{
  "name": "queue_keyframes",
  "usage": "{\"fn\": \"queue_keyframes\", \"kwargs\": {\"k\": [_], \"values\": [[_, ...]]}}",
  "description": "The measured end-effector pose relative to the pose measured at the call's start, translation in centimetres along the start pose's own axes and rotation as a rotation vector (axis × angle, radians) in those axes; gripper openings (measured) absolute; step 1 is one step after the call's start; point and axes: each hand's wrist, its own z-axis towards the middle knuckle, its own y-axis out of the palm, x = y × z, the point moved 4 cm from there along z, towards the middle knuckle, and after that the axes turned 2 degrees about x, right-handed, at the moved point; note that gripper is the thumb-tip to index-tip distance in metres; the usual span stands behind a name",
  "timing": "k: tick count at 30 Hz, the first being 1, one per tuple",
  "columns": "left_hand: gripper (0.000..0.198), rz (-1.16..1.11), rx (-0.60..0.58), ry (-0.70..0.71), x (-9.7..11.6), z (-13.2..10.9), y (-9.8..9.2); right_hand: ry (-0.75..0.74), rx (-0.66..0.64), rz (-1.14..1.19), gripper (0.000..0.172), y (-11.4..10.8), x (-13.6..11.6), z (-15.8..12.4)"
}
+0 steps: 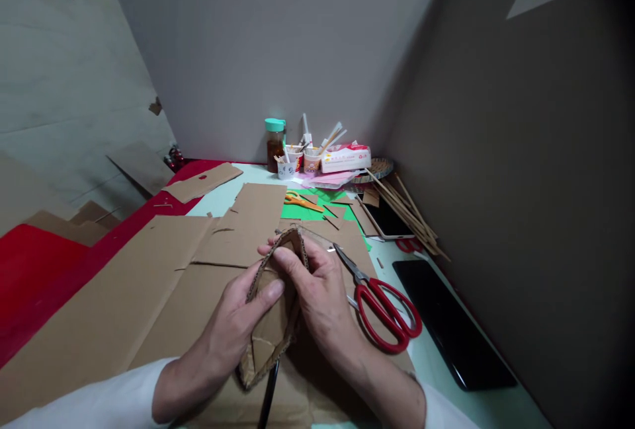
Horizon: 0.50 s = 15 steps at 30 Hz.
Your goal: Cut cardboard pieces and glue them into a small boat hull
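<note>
- Far left: red mat [34, 270] under big flat cardboard sheets [149, 283] spread over the counter [436, 363].
- Left hand [223, 330]: closed on the folded cardboard piece [272, 323], thumb pressed against its inner face, fingers hidden behind it.
- Cardboard piece: bent strip forming a pointed loop, held upright just above the sheets, between both hands at centre.
- Right hand [322, 290]: fingers curled over the top fold, pinching the corrugated edge.
- Step in hand, by the look of it: shaping or pressing the fold so the loop holds form.
- Next move likely calls for steady pinch at the crease, left-hand support kept from inside; corrugated edge could crush or split if overbent.
- Just right of the right hand: red-handled scissors [381, 307] lying flat, blades part open, untouched.
- Further right: dark phone or tablet [451, 330] on the counter.
- Back: jar [275, 145], cups with sticks [302, 158], orange scissors [300, 201] on green paper [322, 207], bundle of wooden sticks [407, 214].
</note>
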Motion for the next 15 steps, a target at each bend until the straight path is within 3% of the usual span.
{"fn": "queue_keyframes", "kwargs": {"k": [8, 15], "values": [[0.055, 0.142, 0.091, 0.138, 0.03, -0.32, -0.51, -0.080, 0.050, -0.195, 0.022, -0.26, -1.01, -0.40], [0.048, 0.081, 0.017, 0.111, 0.51, -0.13, 0.27, -0.057, 0.094, -0.211, 0.027, -0.58, -0.21, -0.28]]}}
